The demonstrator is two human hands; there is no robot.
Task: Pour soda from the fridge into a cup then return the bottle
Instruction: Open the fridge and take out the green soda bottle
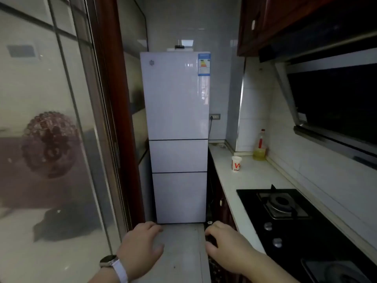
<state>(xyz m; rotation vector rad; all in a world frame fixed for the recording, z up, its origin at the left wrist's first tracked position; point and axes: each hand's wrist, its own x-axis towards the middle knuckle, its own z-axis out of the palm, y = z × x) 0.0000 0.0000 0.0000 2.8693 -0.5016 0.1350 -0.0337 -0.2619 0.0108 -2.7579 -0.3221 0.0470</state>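
Observation:
A tall white three-door fridge [177, 119] stands straight ahead at the end of a narrow kitchen, all its doors closed. A white paper cup with red print [236, 163] stands upright on the white counter [240, 193] to the right of the fridge. No soda bottle is in sight. My left hand [142, 242], with a watch on the wrist, and my right hand [226, 240] hover low in front of me, well short of the fridge. Both hold nothing, with the fingers loosely curled and apart.
A bottle of yellow oil [260, 147] stands by the tiled wall behind the cup. A black gas hob [285, 207] sits in the counter at right, under a range hood [334, 99] and dark wall cabinets. A glass sliding door [51, 129] lines the left side.

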